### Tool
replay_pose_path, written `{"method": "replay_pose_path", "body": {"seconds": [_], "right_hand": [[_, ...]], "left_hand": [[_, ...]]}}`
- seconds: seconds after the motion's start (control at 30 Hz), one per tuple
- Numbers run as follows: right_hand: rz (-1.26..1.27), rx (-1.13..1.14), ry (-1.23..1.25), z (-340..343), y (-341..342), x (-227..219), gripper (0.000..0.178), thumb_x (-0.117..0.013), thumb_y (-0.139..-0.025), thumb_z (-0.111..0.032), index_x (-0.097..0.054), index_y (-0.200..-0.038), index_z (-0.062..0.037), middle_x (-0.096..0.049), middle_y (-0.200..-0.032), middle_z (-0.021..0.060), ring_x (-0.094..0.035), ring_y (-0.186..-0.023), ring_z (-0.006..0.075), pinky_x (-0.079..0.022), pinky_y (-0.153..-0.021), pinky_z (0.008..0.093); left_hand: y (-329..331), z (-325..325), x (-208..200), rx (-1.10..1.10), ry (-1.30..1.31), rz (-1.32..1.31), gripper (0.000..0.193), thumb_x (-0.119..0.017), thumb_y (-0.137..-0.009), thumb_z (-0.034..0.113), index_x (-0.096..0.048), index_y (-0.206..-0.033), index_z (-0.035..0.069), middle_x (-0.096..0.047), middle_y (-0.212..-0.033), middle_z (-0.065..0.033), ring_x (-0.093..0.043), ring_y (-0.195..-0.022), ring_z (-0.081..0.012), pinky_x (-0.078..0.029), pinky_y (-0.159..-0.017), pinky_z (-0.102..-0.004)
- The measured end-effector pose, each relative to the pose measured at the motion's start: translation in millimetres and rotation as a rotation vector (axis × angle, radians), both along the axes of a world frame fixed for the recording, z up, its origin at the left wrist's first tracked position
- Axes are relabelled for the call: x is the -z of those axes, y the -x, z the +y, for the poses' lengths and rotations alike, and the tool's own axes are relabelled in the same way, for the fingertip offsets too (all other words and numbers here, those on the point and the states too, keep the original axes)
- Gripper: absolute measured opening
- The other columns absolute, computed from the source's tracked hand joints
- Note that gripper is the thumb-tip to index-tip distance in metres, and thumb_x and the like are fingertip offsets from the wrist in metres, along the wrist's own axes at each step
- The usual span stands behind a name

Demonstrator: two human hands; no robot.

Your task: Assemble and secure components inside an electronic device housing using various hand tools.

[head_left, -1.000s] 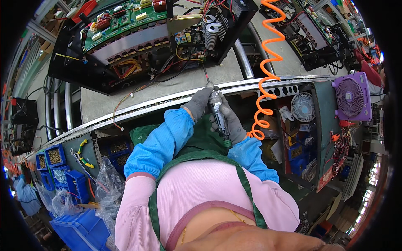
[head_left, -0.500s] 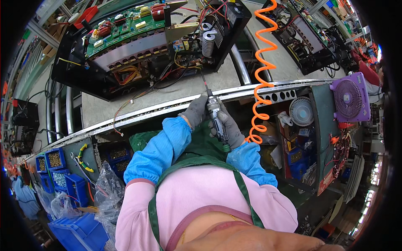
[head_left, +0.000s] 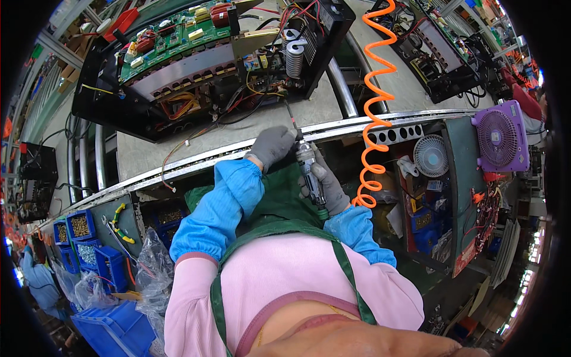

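Where the driver [head_left: 307, 163] is: in the right hand [head_left: 330, 185], tilted, bit [head_left: 291, 113] toward the near edge of the chassis [head_left: 184, 68]; contact unclear.
Right fingers [head_left: 321, 171]: wrapped round the driver body.
Left hand [head_left: 272, 146]: by the driver nose, fingers bent and close together; cannot tell whether they pinch anything.
Bit risk: could slip and nick the left hand, its fingertips being so near.
Hose [head_left: 392, 97] risk: orange coil hangs to the right; could tug the driver off line if linked and drawn taut.
Lead [head_left: 187, 142] risk: hangs loose over the rail [head_left: 205, 159]; could strain its joint if a sleeve [head_left: 229, 193] catches it.
Writing: sticker [head_left: 326, 16] on chassis side, pale label [head_left: 495, 137] on purple fan [head_left: 502, 126]; too small to read.
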State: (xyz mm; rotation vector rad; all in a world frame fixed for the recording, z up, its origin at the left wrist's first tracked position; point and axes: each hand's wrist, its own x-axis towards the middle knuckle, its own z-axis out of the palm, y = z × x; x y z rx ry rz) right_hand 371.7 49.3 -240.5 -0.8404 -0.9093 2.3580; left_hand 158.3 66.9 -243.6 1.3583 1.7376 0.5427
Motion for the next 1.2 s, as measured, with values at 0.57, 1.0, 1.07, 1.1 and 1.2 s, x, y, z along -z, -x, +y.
{"method": "replay_pose_path", "body": {"seconds": [0.57, 1.0, 1.07, 1.1, 1.2], "right_hand": [[-0.009, -0.135, -0.081, -13.6, -11.3, -0.1, 0.099, -0.064, -0.076, -0.052, -0.007, -0.151, -0.0213, -0.059, -0.081, 0.011, -0.06, -0.063, 0.0174, -0.046, -0.049, 0.0247], [-0.253, -0.102, -0.126, -9.9, -2.7, 9.1, 0.09, -0.063, -0.079, -0.039, -0.013, -0.151, -0.0195, -0.054, -0.108, 0.0076, -0.058, -0.073, 0.0145, -0.051, -0.057, 0.0279], [-0.216, -0.092, -0.154, -7.9, -1.8, 8.5, 0.086, -0.06, -0.08, -0.034, -0.014, -0.151, -0.0189, -0.054, -0.109, 0.0069, -0.058, -0.077, 0.0146, -0.052, -0.058, 0.0286], [-0.172, -0.059, -0.176, -10.0, 1.0, 9.7, 0.082, -0.058, -0.081, -0.029, -0.015, -0.15, -0.0183, -0.053, -0.11, 0.0062, -0.058, -0.08, 0.0147, -0.053, -0.06, 0.0294], [-0.236, -0.036, -0.173, -17.5, 3.2, 0.4, 0.082, -0.057, -0.081, -0.029, -0.014, -0.15, -0.0166, -0.053, -0.11, 0.0065, -0.058, -0.081, 0.0151, -0.055, -0.061, 0.0298]], "left_hand": [[14.6, 6.8, 7.8, -0.652, -0.104, -1.079, 0.031, -0.053, -0.095, 0.03, -0.058, -0.109, 0.003, -0.064, -0.098, -0.0128, -0.062, -0.077, -0.02, -0.053, -0.062, -0.0262], [26.2, -11.9, 1.6, -0.746, -0.214, -0.818, 0.023, -0.055, -0.094, 0.024, -0.062, -0.105, 0.005, -0.064, -0.087, -0.0046, -0.062, -0.075, -0.0097, -0.051, -0.06, -0.0246], [29.3, -25.1, -1.3, -0.696, -0.314, -0.911, 0.02, -0.056, -0.093, 0.024, -0.063, -0.103, 0.007, -0.064, -0.086, -0.0034, -0.061, -0.074, -0.0097, -0.051, -0.061, -0.0248], [40.8, -25.8, 23.4, -0.534, -0.314, -0.896, 0.021, -0.058, -0.093, 0.025, -0.063, -0.103, 0.008, -0.064, -0.086, -0.0025, -0.061, -0.076, -0.0104, -0.052, -0.064, -0.0265], [42.3, -54.7, 12.4, -0.54, -0.416, -0.917, 0.031, -0.056, -0.094, 0.033, -0.062, -0.105, 0.005, -0.063, -0.091, -0.0026, -0.06, -0.079, -0.0104, -0.051, -0.07, -0.0255]]}}
